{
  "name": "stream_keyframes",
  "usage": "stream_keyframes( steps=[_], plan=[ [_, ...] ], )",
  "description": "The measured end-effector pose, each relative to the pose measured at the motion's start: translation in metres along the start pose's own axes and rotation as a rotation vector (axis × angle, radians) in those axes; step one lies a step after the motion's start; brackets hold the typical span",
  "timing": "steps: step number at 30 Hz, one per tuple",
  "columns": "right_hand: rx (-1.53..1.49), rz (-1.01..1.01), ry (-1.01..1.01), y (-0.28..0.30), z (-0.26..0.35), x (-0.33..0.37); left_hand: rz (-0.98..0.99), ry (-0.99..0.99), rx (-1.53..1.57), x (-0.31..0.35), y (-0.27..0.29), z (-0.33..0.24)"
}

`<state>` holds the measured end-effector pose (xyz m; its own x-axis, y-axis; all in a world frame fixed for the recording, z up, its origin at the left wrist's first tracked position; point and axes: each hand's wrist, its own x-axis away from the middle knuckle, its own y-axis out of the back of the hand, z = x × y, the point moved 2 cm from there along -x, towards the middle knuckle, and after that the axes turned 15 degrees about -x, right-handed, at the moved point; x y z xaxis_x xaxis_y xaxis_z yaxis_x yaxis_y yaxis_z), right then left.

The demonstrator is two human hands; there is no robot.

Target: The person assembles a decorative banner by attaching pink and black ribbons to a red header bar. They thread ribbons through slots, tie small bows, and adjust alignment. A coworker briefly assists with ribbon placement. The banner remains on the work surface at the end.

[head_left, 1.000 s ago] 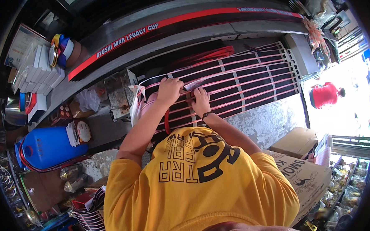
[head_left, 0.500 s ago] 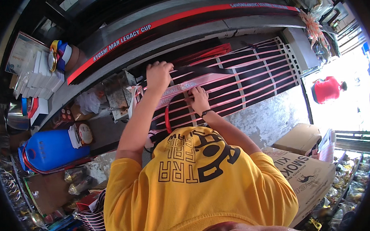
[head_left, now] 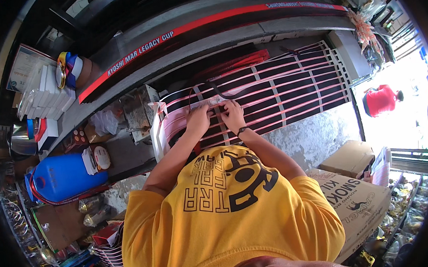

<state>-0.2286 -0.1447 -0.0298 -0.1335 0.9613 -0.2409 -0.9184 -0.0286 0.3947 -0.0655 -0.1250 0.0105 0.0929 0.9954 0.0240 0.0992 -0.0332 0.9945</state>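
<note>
My left hand (head_left: 199, 120) and my right hand (head_left: 233, 116) are close together over the near left half of a bench. Bent fingers of both hands pinch a pale pink printed ribbon (head_left: 206, 105), and the fingertips hide part of it. Beneath them lie long dark strips with pink edges (head_left: 289, 83), side by side and crossed by grey bands. A thin dark loop of ribbon (head_left: 191, 93) rises beyond my left hand. Pink and white material (head_left: 161, 129) bunches at the left end of the strips, beside my left forearm.
Red folded ribbons (head_left: 239, 64) lie behind the strips, below a shelf edged with a long red printed band (head_left: 142, 51). To the left stands a blue plastic container (head_left: 68, 175). Cardboard boxes (head_left: 353, 198) sit at the right. A person in red (head_left: 381, 100) is outside, far right.
My left hand has come down and right, close beside my right hand. The printed ribbon, stretched out before, now shows as a shorter piece at my fingers. The red loop near my left forearm is out of sight.
</note>
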Motion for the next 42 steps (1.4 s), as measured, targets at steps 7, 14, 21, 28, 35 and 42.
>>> stream_keyframes(
  steps=[7, 14, 21, 28, 35, 42],
  plan=[
    [-0.132, 0.053, -0.185, 0.003, 0.007, -0.028, 0.021, -0.043, 0.142, 0.0, 0.009, -0.004],
    [-0.168, 0.131, -0.162, -0.006, 0.006, -0.033, 0.098, 0.052, 0.288, -0.007, -0.001, 0.004],
    [-0.336, 0.231, -0.193, 0.011, 0.014, -0.024, 0.236, 0.123, 0.328, -0.016, -0.01, 0.008],
    [-0.359, 0.175, 0.042, 0.031, 0.03, -0.007, 0.2, 0.153, 0.361, -0.017, -0.01, 0.004],
    [-0.095, 0.198, 0.274, 0.049, 0.052, 0.001, 0.089, 0.251, 0.279, -0.027, -0.001, -0.005],
    [-0.417, 0.17, -0.021, 0.071, 0.058, 0.014, 0.109, 0.158, 0.309, -0.036, 0.011, 0.009]
  ],
)
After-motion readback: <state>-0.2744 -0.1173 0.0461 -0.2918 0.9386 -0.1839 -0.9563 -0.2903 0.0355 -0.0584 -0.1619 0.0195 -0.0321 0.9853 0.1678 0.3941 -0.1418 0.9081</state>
